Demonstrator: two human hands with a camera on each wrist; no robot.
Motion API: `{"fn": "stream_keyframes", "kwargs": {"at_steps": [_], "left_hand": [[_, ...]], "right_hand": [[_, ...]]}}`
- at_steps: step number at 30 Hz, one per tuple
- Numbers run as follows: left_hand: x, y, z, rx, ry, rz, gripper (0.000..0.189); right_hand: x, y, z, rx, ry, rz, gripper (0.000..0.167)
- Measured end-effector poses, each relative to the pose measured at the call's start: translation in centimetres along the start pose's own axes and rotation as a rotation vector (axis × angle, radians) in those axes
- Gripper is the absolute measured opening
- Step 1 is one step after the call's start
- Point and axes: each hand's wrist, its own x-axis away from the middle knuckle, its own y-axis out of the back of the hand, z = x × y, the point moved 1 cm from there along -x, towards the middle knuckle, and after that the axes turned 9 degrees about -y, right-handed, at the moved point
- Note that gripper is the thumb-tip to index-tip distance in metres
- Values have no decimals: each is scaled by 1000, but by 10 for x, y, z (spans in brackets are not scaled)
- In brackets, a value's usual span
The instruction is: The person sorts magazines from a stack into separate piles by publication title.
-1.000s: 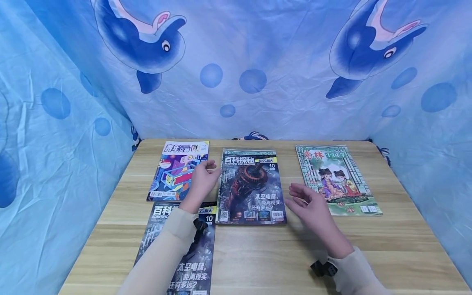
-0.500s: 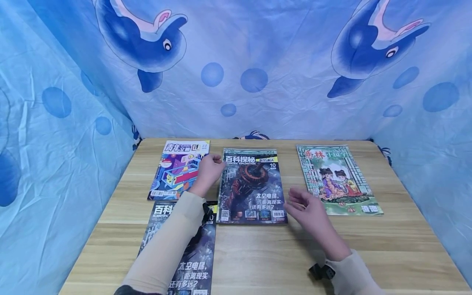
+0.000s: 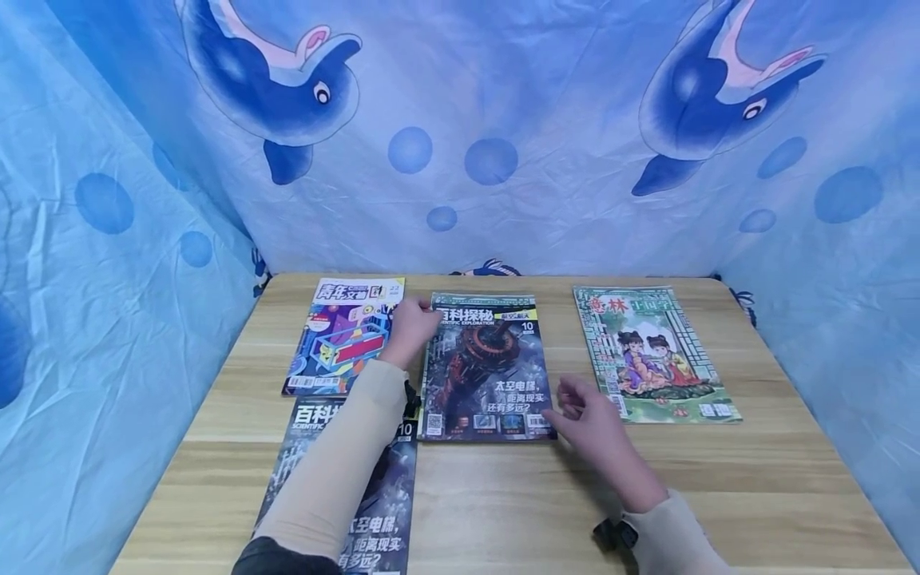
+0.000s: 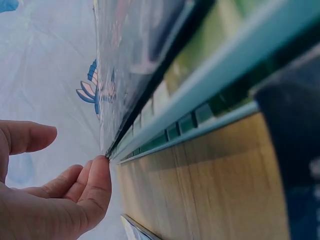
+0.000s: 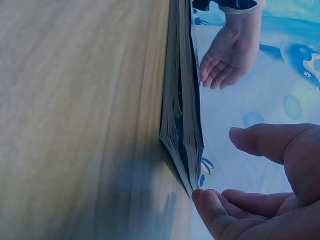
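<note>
A stack of magazines lies mid-table, topped by a dark Scientific Exploration magazine (image 3: 489, 367), with a green cover edge showing beneath it. My left hand (image 3: 414, 329) is at the stack's upper left edge. In the left wrist view its fingertips (image 4: 103, 165) meet the stack's edge, while the thumb stands apart. Along the right side, my right hand (image 3: 592, 427) has its fingers loosely bent. From the right wrist, the stack's page edges (image 5: 182, 115) show a gap between layers, and the fingertips (image 5: 204, 197) are right at the far corner, thumb raised away.
Left of the stack lies a colourful magazine (image 3: 345, 343); below it, a second Scientific Exploration magazine (image 3: 391, 479) is partly covered by my left sleeve. A green magazine (image 3: 661, 359) with two cartoon figures lies to the right. Blue dolphin-print cloth (image 3: 467, 104) walls the wooden table (image 3: 489, 511).
My left hand has moved right and slightly up, from over the colourful magazine to the stack's left edge. The right hand has moved slightly down and left, closer to the stack.
</note>
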Motion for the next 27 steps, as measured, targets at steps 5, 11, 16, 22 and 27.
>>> {"fn": "stream_keyframes", "kwargs": {"at_steps": [5, 11, 16, 22, 27], "left_hand": [[-3, 3, 1, -27, 14, 19, 38], [-11, 4, -3, -81, 55, 90, 41], [-14, 5, -5, -94, 121, 114, 46], [-14, 5, -7, -67, 184, 98, 44], [-14, 2, -7, -53, 194, 113, 41]], "right_hand": [[-1, -5, -3, 7, -31, 20, 68], [-8, -14, -4, 45, -40, 19, 66], [-10, -17, 0, 87, -37, 12, 67], [-9, -18, 3, 144, -9, 8, 69], [-9, -18, 3, 191, 23, -8, 72]]}}
